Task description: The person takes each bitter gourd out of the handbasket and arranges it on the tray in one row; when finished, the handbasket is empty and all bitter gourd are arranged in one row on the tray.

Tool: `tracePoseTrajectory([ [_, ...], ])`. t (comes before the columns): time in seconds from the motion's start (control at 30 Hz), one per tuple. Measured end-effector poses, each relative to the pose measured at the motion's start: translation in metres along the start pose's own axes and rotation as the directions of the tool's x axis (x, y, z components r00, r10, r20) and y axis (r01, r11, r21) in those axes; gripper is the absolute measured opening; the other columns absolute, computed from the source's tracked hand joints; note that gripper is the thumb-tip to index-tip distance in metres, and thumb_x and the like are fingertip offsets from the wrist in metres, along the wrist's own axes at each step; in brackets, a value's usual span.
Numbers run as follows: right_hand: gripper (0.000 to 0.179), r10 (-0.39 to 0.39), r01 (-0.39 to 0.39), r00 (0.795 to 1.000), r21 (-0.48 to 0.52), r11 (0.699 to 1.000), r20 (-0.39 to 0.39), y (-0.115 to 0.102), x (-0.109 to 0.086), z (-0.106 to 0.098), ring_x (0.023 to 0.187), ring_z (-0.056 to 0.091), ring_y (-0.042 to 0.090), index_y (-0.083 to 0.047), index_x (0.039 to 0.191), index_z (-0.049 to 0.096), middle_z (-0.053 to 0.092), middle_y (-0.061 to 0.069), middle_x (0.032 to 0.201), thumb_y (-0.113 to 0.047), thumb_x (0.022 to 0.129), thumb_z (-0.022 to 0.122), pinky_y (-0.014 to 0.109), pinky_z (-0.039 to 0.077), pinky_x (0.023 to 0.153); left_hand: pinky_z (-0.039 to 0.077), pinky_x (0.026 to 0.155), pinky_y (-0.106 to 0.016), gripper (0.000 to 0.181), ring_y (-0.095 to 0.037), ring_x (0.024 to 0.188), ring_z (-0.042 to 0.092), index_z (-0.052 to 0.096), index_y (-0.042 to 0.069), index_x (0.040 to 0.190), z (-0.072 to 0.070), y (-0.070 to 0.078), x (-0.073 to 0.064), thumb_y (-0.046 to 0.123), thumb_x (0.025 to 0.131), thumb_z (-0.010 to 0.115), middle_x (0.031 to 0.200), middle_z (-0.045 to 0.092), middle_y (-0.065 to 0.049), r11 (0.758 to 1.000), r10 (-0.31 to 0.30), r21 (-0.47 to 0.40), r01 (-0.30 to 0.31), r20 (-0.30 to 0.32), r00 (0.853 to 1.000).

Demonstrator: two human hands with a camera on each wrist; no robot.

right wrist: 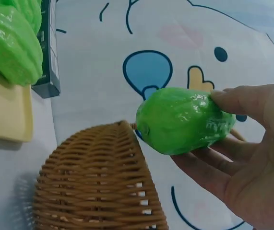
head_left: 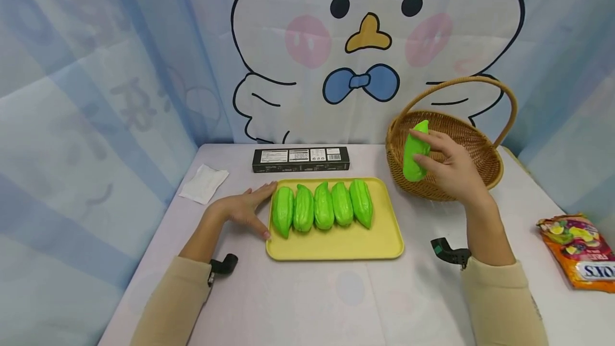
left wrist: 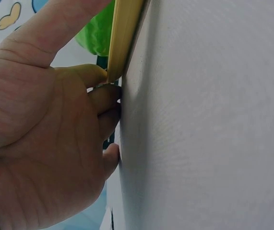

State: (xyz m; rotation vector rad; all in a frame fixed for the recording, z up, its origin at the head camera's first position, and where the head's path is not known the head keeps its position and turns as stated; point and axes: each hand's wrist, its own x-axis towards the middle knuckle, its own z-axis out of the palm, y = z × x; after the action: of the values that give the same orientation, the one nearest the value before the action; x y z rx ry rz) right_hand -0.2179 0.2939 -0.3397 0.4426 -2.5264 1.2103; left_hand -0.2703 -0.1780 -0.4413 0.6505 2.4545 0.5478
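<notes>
My right hand [head_left: 451, 167] pinches a green ridged toy fruit [head_left: 416, 151] between thumb and fingers, in front of the wicker basket [head_left: 468, 148]. In the right wrist view the held fruit's rounded end points toward the basket rim. My left hand [head_left: 244, 210] rests at the left side of a yellow tray [head_left: 336, 251], thumb and forefinger spread along its edge. The left wrist view shows its fingertips against the tray's rim. Several more of the green fruits [head_left: 324, 206] lie side by side in a row on the tray.
Behind the tray lies a long black box [head_left: 301, 159]. A white paper packet [head_left: 204, 183] is at the back left. An orange snack bag [head_left: 578, 252] lies at the right edge of the table. A printed curtain [head_left: 360, 122] hangs behind, and the basket's handle [head_left: 461, 81] arches above it.
</notes>
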Motion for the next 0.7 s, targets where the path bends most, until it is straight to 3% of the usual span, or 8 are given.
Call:
tracePoseTrajectory([
  [0.13,0.050,-0.052,0.053,0.998,-0.004,0.999,0.045,-0.003,-0.001,0.007,0.140,0.050,0.021,-0.018,0.149,0.060,0.049,0.012,0.159,-0.008,0.101,0.067,0.003,0.044,0.089,0.001,0.133,-0.052,0.146,-0.024,0.164,-0.002,0.000,0.019,0.169,0.000,0.000,0.000,0.062,0.065,0.093,0.177,-0.001,-0.001,1.000,0.000,0.002,0.000,0.001,1.000],
  [0.23,0.050,-0.103,0.103,0.991,0.001,0.995,0.084,-0.003,0.000,0.013,0.142,0.049,0.039,-0.013,0.148,0.060,0.051,0.017,0.158,-0.004,0.100,0.068,0.001,0.044,0.091,0.001,0.133,-0.052,0.146,-0.025,0.164,-0.002,0.000,0.018,0.169,0.000,0.000,-0.001,0.061,0.065,0.093,0.177,0.000,-0.002,1.000,0.001,0.001,-0.001,-0.002,1.000],
  [0.37,0.050,-0.129,0.130,0.983,0.002,0.991,0.134,-0.006,0.000,0.021,0.134,0.054,0.037,-0.010,0.148,0.059,0.052,0.018,0.156,-0.004,0.100,0.068,0.002,0.048,0.088,0.000,0.133,-0.052,0.146,-0.024,0.164,-0.002,0.001,0.018,0.169,0.001,0.000,-0.001,0.061,0.065,0.093,0.177,0.000,-0.002,1.000,0.008,-0.004,-0.008,-0.004,1.000],
  [0.57,0.053,-0.104,0.099,0.974,0.032,0.995,0.202,-0.007,0.000,0.031,0.127,0.058,0.034,-0.010,0.149,0.058,0.052,0.018,0.153,-0.006,0.098,0.071,0.007,0.054,0.084,0.000,0.133,-0.052,0.146,-0.024,0.164,-0.002,0.001,0.018,0.169,0.001,-0.001,-0.001,0.061,0.064,0.093,0.177,0.000,-0.002,1.000,0.012,-0.006,-0.012,-0.004,1.000],
  [0.7,0.054,-0.058,0.059,0.966,0.006,0.998,0.253,-0.007,0.000,0.034,0.133,0.057,0.039,-0.013,0.151,0.057,0.046,0.018,0.159,-0.011,0.099,0.071,0.029,0.061,0.093,0.001,0.133,-0.053,0.146,-0.025,0.164,-0.002,0.000,0.019,0.169,0.000,-0.001,-0.001,0.061,0.064,0.093,0.177,0.000,-0.002,1.000,0.002,0.001,-0.002,-0.006,1.000],
])
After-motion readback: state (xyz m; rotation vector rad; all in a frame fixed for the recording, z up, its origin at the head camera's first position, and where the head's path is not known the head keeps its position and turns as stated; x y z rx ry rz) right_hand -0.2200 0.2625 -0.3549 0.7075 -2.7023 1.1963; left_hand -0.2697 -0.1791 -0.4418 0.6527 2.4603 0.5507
